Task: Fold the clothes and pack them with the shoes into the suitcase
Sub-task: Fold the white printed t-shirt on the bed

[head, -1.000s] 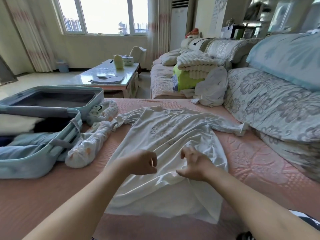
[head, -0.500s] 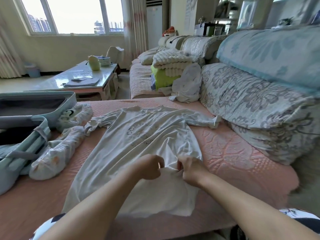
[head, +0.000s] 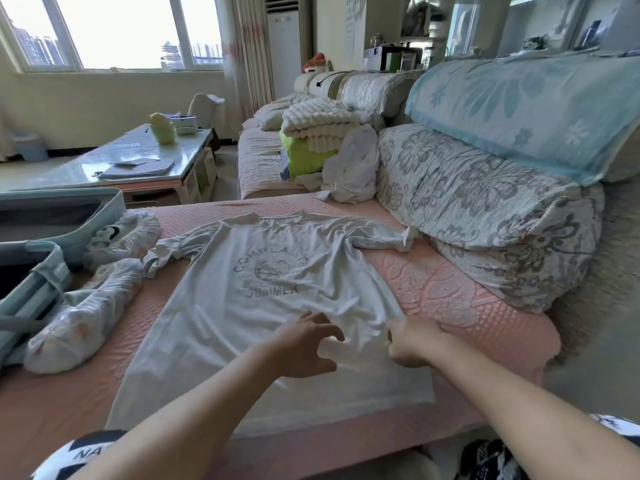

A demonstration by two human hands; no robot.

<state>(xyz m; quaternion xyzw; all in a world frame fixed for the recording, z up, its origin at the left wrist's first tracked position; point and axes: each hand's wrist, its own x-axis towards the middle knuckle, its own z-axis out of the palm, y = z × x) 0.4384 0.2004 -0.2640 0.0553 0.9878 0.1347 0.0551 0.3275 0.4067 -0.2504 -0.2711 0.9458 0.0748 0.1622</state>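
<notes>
Evidently laid flat for folding, the T-shirt (head: 263, 289) is pinched by the right hand (head: 412, 341); the left hand (head: 304, 344) is spread, empty.

One T-shirt (head: 270, 306), one suitcase (head: 62, 194), two wrapped shoes (head: 83, 320) and two hands (head: 304, 344).

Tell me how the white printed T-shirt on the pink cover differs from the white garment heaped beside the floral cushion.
The white printed T-shirt lies spread flat; the white heaped garment is crumpled in a pile. The T-shirt shows dark lettering; the heap shows none. The right hand grips the T-shirt's edge; no hand is on the heaped garment. Both are white cloth.
</notes>
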